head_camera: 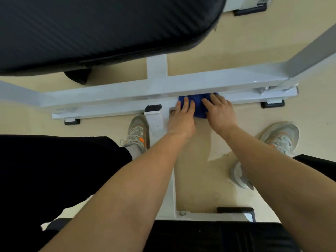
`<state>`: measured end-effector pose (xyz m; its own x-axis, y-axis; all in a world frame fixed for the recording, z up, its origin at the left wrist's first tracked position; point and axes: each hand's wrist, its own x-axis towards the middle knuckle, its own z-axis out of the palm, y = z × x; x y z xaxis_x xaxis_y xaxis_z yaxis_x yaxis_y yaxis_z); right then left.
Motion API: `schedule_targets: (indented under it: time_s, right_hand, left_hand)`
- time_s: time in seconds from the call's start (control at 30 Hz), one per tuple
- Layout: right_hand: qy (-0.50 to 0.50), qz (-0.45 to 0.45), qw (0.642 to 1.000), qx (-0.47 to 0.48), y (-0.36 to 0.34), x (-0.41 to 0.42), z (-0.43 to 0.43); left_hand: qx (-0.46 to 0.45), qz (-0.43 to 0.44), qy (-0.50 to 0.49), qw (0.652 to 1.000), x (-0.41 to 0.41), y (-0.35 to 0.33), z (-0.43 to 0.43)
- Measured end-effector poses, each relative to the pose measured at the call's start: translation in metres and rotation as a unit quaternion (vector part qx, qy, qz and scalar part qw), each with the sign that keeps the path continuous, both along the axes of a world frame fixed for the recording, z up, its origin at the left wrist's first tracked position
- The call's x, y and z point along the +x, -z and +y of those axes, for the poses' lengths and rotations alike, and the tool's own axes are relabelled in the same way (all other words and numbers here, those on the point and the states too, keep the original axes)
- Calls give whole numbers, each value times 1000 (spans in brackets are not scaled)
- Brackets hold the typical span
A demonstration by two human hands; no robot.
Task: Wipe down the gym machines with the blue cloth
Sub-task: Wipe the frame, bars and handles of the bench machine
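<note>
The blue cloth (198, 104) lies bunched on the white metal base bar (112, 99) of a gym machine, low near the floor. My left hand (181, 117) presses on the cloth's left side with its fingers laid flat. On the cloth's right side my right hand (221, 113) presses down too, fingers spread over it. Most of the cloth is hidden beneath both hands. A large black padded seat (94, 28) of the machine fills the upper left.
My two grey sneakers (138, 131) (280, 137) stand on the beige floor on either side of a short white post with a black cap (153, 113). Black rubber feet (272, 104) sit under the bar. A grey upright (312, 51) rises at right.
</note>
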<state>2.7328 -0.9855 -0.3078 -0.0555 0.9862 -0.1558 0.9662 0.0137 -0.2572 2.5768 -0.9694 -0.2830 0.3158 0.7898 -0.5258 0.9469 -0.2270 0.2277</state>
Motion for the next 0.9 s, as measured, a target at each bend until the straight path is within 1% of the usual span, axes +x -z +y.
schedule_targets:
  time_s: [0.07,0.1,0.23,0.33,0.4,0.53,0.63,0.7,0.77,0.9]
  right_hand:
    - [-2,23,999,33,-3,-3,11]
    - [-2,33,999,34,-6,-8,15]
    - [-16,66,998,-6,-25,-35,15]
    - [-1,78,996,-36,-53,-53,-6]
    - [16,89,995,-45,-74,-61,-23]
    - [15,138,989,-60,-117,-79,-56]
    - [14,180,982,-51,-137,-97,-68]
    - [11,194,980,-50,-139,-107,-69]
    - [23,208,976,-54,-132,-112,-64]
    - [57,207,974,-67,-110,-121,-49]
  left_hand:
    - [-21,-10,5,1000,-5,-9,2]
    - [-36,-15,6,999,-11,-13,2]
    - [-59,-19,-14,998,-35,-34,-13]
    - [-54,-35,-61,996,-49,-52,-33]
    - [-51,-69,-115,990,-56,-66,-49]
    - [-3,-119,-224,967,-77,-95,-79]
    - [26,-136,-251,958,-88,-103,-93]
    - [15,-154,-264,952,-96,-101,-92]
    - [31,-155,-295,942,-107,-94,-86]
    - [143,-139,-348,916,-120,-83,-68]
